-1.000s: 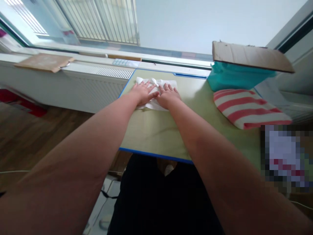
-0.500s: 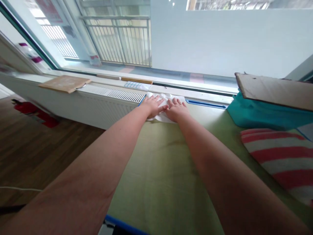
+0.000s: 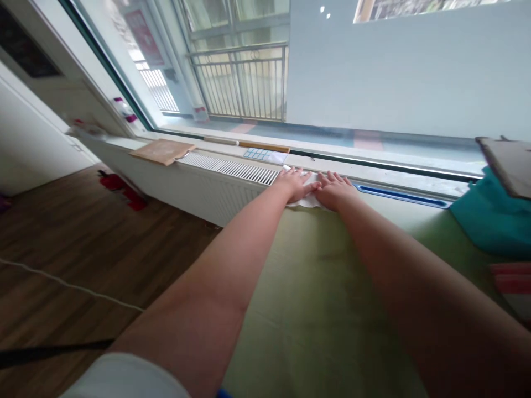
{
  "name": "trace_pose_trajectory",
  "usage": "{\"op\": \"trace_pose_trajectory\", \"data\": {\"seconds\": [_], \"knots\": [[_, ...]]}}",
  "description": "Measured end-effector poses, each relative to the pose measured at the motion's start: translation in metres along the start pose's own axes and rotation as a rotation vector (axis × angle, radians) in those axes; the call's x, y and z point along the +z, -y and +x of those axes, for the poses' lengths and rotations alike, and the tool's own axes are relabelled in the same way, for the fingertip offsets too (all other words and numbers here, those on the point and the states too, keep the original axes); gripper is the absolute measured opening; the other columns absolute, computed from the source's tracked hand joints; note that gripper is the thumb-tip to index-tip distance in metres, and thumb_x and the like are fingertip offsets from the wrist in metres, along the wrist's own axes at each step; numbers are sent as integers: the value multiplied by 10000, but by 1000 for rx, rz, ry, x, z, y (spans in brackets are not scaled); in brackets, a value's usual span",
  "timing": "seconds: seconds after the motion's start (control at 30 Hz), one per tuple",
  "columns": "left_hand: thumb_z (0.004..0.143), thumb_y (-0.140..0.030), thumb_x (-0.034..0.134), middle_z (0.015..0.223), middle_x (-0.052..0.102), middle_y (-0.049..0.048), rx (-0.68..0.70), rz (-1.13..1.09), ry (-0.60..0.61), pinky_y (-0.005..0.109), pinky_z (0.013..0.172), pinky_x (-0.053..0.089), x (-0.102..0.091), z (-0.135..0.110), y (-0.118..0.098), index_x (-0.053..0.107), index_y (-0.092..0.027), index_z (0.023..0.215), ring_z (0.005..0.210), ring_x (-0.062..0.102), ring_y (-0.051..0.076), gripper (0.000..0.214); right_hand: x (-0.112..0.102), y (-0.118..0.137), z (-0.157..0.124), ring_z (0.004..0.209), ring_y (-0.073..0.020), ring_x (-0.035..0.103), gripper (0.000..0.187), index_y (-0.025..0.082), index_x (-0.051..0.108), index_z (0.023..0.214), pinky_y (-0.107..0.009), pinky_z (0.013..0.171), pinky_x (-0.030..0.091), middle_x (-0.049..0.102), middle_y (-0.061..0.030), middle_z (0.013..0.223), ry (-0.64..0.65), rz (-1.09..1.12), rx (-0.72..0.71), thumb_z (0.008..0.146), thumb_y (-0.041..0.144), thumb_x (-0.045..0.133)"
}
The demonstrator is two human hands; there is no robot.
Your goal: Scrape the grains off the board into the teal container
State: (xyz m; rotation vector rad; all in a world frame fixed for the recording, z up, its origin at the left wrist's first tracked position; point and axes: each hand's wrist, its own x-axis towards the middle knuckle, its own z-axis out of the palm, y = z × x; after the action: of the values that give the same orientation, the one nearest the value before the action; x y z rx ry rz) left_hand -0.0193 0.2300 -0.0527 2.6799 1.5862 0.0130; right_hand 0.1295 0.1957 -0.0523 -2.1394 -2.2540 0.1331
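Observation:
Both palms press down side by side on a thin white cloth or tissue [image 3: 307,200] at the far edge of a green tabletop [image 3: 311,276]. My left hand [image 3: 295,184] lies flat on its left part, fingers spread toward the window. Close beside it, thumbs touching or nearly so, my right hand [image 3: 335,189] rests flat on the right part. Most of the white sheet is hidden under the hands. A blue slotted rim [image 3: 402,195] of the table runs to the right of the right hand.
A white radiator [image 3: 232,190] stands left of the table, with a wooden board [image 3: 163,151] on top. At right sits a teal bag [image 3: 493,213] with cardboard [image 3: 508,166] above it. A red fire extinguisher [image 3: 123,189] and a pale cable [image 3: 70,284] are on the floor.
The camera view has swung left, so the scene sits further right and more floor shows. Both hands stay flat on the white sheet, with less of it visible now.

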Motion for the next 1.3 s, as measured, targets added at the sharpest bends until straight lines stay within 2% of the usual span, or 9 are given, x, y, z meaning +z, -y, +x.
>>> {"op": "trace_pose_trajectory", "data": {"seconds": [0.2, 0.33, 0.57, 0.83, 1.1, 1.3], "knots": [[767, -765, 38, 1554, 182, 68, -26, -20, 1, 463, 1120, 134, -6, -17, -4, 238, -258, 1474, 1408, 173, 297, 893, 1, 4, -13, 1427, -227, 102, 658, 210, 184, 1487, -432, 1139, 125, 97, -60, 1565, 9, -41, -68, 914, 532, 143], [738, -798, 61, 1556, 179, 39, 14, -26, 7, 456, 1122, 134, -8, -36, -3, 253, -295, 1466, 1411, 166, 288, 905, 3, 13, -33, 1426, -238, 106, 686, 227, 156, 1491, -451, 1131, 131, 84, -74, 1566, 12, -25, -43, 902, 577, 139], [742, -796, 54, 1554, 182, 61, 53, -4, 22, 443, 1128, 100, -8, -80, -1, 246, -269, 1469, 1421, 133, 265, 918, 5, 42, -77, 1426, -261, 90, 715, 226, 175, 1488, -469, 1130, 99, 81, -83, 1566, 8, 24, -13, 886, 609, 119], [768, -768, 76, 1562, 142, 65, -29, -32, 13, 490, 1121, 105, -4, -155, -16, 217, -259, 1478, 1417, 131, 297, 886, 10, 65, -137, 1424, -262, 101, 709, 243, 181, 1486, -461, 1130, 106, 96, -72, 1565, 17, 13, -45, 880, 610, 175], [737, -800, 62, 1561, 149, 73, -57, -56, 13, 486, 1124, 96, -5, -238, -40, 227, -262, 1476, 1421, 115, 295, 928, 14, 85, -217, 1422, -263, 112, 664, 225, 193, 1485, -458, 1129, 112, 112, -79, 1562, 17, 13, -82, 902, 543, 166], [768, -767, 62, 1566, 132, 51, -51, -16, 30, 480, 1127, 86, -6, -282, -60, 210, -271, 1479, 1425, 97, 278, 880, 14, 88, -270, 1418, -259, 134, 645, 200, 218, 1479, -439, 1131, 115, 154, -87, 1554, -2, 14, -128, 913, 504, 169]]}}
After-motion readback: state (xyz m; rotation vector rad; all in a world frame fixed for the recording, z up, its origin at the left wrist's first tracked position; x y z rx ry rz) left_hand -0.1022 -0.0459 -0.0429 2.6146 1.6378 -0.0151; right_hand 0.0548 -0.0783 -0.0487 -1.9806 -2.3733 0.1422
